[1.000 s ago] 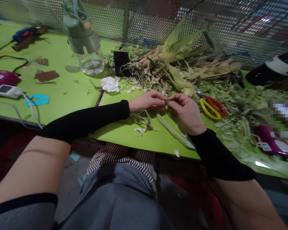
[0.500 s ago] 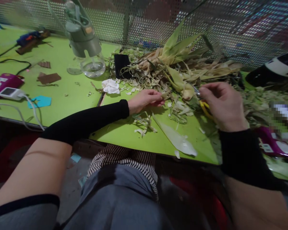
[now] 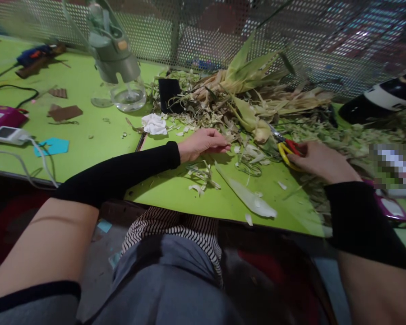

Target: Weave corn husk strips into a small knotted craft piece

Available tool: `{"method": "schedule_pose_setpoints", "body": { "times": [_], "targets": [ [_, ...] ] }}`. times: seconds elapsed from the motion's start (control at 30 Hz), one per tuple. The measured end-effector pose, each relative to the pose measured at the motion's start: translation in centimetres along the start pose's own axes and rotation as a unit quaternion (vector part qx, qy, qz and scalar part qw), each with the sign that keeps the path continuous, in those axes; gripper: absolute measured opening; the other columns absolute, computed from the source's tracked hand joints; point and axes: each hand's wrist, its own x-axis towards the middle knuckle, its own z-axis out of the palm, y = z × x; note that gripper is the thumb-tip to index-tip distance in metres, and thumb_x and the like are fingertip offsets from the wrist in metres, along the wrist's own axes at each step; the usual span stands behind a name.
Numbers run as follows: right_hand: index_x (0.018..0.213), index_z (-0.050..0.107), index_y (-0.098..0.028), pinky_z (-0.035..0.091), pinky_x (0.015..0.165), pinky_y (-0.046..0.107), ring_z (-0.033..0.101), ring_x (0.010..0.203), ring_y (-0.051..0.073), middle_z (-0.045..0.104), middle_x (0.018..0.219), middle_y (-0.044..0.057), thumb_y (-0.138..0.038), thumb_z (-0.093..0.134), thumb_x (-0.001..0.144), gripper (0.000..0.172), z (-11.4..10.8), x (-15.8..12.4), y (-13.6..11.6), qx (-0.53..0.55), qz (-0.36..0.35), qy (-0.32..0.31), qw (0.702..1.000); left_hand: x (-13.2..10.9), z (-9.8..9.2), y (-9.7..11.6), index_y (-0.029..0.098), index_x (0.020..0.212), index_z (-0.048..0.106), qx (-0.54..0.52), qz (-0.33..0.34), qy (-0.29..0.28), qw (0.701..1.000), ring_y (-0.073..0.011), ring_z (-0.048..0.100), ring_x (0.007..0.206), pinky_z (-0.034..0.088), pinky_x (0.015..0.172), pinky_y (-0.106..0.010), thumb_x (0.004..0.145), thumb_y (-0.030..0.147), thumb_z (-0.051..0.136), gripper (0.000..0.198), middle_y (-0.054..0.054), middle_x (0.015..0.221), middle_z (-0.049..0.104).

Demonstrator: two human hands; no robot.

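My right hand (image 3: 320, 160) is closed on the red and yellow handles of a pair of scissors (image 3: 286, 151), whose blades point away toward the husk pile. Beside the blades lies the stub end of a pale green corn husk (image 3: 259, 128). My left hand (image 3: 208, 142) rests low over the table with its fingers curled together at the near edge of the scraps. Whatever its fingertips pinch, if anything, is too small to make out. In front of the hands lie a long pale husk strip (image 3: 246, 194) and a cluster of thin cut shreds (image 3: 203, 176).
Dry husks (image 3: 213, 85) heap along the perforated screen (image 3: 149, 40). Left of them stand a black phone-like slab (image 3: 169, 95), a crumpled tissue (image 3: 154, 124) and a water bottle (image 3: 117, 63). A glue gun (image 3: 35, 54) and purple power strip (image 3: 8, 121) lie farther left. A dark bottle (image 3: 382, 99) lies at right.
My right hand has moved slightly right and down onto the scissors' handles, which now show more fully. My left hand stays nearly still. The view has shifted slightly.
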Motion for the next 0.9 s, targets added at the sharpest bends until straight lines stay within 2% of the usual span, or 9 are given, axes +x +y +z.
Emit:
{"method": "schedule_pose_setpoints", "body": {
  "times": [0.07,0.1,0.17,0.23,0.3,0.43,0.67,0.9],
  "targets": [
    [0.068,0.055,-0.024,0.035,0.059,0.038,0.044,0.055,0.017,0.056,0.060,0.004,-0.021,0.085,0.067,0.030,-0.1,-1.1,-2.1,-0.023,0.008,0.009,1.000,0.0,0.1,0.0,0.012,0.070,0.052,0.008,-0.002,-0.017,1.000,-0.0066,0.066,0.075,0.053,0.094,-0.030,0.089,0.002,0.065,0.025,-0.004,0.073,0.070],
    [0.078,0.062,-0.023,0.039,0.064,0.038,0.052,0.064,0.020,0.064,0.074,0.008,-0.025,0.081,0.075,0.020,-0.1,-1.8,-3.6,-0.006,-0.027,0.007,1.000,0.0,0.1,-0.1,0.013,0.069,0.052,0.012,-0.002,-0.025,1.000,-0.0064,0.066,0.075,0.053,0.094,-0.029,0.089,0.002,0.065,0.026,-0.003,0.072,0.070],
    [0.093,0.068,-0.023,0.045,0.070,0.037,0.059,0.074,0.020,0.070,0.091,0.011,-0.031,0.071,0.087,0.011,0.3,-3.2,-7.0,0.084,-0.126,-0.007,0.988,0.0,0.3,-0.2,0.013,0.068,0.051,0.024,-0.002,-0.037,0.999,-0.0058,0.066,0.073,0.053,0.092,-0.028,0.089,0.003,0.064,0.027,-0.002,0.071,0.069],
    [0.101,0.070,-0.023,0.048,0.071,0.036,0.061,0.078,0.021,0.070,0.095,0.010,-0.036,0.065,0.092,0.017,1.2,-4.1,-9.8,0.143,-0.201,-0.033,0.968,0.0,0.4,-0.3,0.013,0.067,0.051,0.038,-0.006,-0.040,0.998,-0.0053,0.065,0.070,0.053,0.089,-0.027,0.089,0.003,0.064,0.028,-0.001,0.069,0.068],
    [0.097,0.070,-0.024,0.048,0.072,0.037,0.062,0.081,0.023,0.070,0.092,0.008,-0.035,0.064,0.092,0.014,2.2,-4.5,-11.4,0.160,-0.230,-0.028,0.960,0.0,0.4,-0.4,0.013,0.066,0.051,0.047,-0.012,-0.041,0.998,-0.0054,0.064,0.069,0.053,0.086,-0.027,0.089,0.004,0.064,0.028,0.000,0.068,0.066],
    [0.090,0.069,-0.026,0.048,0.075,0.040,0.062,0.079,0.024,0.070,0.087,0.006,-0.036,0.064,0.091,0.011,3.4,-4.3,-11.7,0.170,-0.229,-0.017,0.958,-0.2,0.3,-0.4,0.014,0.066,0.051,0.048,-0.013,-0.045,0.998,-0.0057,0.063,0.069,0.053,0.082,-0.026,0.088,0.005,0.066,0.028,0.001,0.067,0.064],
    [0.088,0.067,-0.028,0.048,0.075,0.041,0.062,0.079,0.024,0.069,0.085,0.005,-0.033,0.065,0.091,0.006,3.4,-4.6,-11.7,0.154,-0.209,-0.010,0.966,-0.2,0.2,-0.4,0.015,0.065,0.052,0.044,-0.029,-0.063,0.997,-0.0047,0.060,0.065,0.052,0.078,-0.023,0.087,0.004,0.063,0.028,0.003,0.063,0.060],
    [0.088,0.066,-0.026,0.047,0.064,0.038,0.059,0.072,0.022,0.067,0.084,0.006,-0.029,0.063,0.087,0.004,3.8,-5.2,-12.2,0.159,-0.170,-0.029,0.972,-0.5,0.2,-1.0,0.016,0.059,0.052,0.059,0.023,-0.051,0.997,-0.0043,0.049,0.054,0.043,0.061,-0.023,0.087,0.008,0.068,0.034,0.003,0.056,0.056]
  ]
}}
